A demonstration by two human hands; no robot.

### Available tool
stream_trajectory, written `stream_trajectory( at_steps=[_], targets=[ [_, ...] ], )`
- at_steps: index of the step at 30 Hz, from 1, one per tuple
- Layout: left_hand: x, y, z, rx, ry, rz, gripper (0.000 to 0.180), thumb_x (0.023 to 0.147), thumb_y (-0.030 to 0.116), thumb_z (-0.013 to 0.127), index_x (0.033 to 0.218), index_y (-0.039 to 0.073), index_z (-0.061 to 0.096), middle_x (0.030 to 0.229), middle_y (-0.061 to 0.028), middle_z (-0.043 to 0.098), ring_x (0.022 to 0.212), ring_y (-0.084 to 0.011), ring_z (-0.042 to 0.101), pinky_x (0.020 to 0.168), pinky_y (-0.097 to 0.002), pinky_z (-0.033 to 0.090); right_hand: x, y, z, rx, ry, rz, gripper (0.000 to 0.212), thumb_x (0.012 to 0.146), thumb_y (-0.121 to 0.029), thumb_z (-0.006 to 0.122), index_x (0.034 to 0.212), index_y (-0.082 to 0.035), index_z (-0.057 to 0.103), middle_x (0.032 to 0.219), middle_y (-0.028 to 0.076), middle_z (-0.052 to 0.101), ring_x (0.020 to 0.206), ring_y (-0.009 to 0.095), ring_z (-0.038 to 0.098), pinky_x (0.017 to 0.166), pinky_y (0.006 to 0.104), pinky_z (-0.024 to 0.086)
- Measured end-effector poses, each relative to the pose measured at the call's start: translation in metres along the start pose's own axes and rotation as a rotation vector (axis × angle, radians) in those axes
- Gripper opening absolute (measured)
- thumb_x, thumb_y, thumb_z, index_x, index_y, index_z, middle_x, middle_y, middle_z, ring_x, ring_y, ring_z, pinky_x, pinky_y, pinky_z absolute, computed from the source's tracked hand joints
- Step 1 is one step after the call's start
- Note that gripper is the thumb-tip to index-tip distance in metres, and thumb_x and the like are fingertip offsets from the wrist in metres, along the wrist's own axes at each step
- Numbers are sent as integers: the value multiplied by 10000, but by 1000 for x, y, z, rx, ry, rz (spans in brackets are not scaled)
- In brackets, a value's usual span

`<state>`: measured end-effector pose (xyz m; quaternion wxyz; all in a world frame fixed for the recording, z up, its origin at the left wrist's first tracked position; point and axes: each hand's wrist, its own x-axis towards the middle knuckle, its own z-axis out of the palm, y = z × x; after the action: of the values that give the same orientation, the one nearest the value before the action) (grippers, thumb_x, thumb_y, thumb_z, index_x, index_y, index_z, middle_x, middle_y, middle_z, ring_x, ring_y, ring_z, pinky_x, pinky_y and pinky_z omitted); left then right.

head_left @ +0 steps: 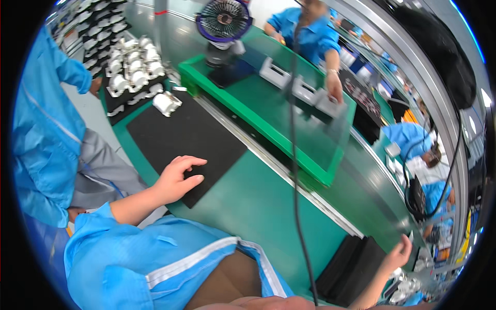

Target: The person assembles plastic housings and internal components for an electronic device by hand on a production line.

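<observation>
You wear a bright blue smock (119, 258) with short sleeves, the left sleeve (90, 222) ending above the elbow. A pale grey band (206, 256) edges its open front. Both forearms are bare, without gloves, watch or rings.

A green workbench (258, 201) runs beside a raised green conveyor frame (268, 129) in a factory line. A small purple desk fan (223, 20) stands at its far end. Bright overhead light reflects off a curved metal rail (413, 67) to the right.

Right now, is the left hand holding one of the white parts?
No, the left hand rests empty on the black mat; the nearest white part lies apart.
</observation>
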<state>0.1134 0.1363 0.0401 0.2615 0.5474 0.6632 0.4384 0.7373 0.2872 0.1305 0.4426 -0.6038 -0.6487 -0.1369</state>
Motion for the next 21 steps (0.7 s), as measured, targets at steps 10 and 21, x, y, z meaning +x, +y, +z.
stream_trajectory(
  at_steps=[10, 21],
  targets=[
    [-35, -54, -67, 143, 201, -78, 467, 779, 166, 714, 1226, 86, 608, 1322, -159, 510, 1222, -325, 447, 1028, -431, 381, 81, -247, 301, -74, -389, -546, 590, 781, 4, 602, 1350, -95, 479, 1396, 147, 492, 1210, 345, 521, 984, 440, 452],
    [13, -93, -86, 255, 371, -74, 552, 788, 222, 723, 1297, 92, 555, 1392, -230, 456, 1322, -382, 389, 1094, -461, 331, 147, -225, 345, -311, -527, -634, 150, 784, -28, 614, 895, -68, 707, 964, 102, 603, 982, 298, 604, 806, 410, 513]
  ],
)
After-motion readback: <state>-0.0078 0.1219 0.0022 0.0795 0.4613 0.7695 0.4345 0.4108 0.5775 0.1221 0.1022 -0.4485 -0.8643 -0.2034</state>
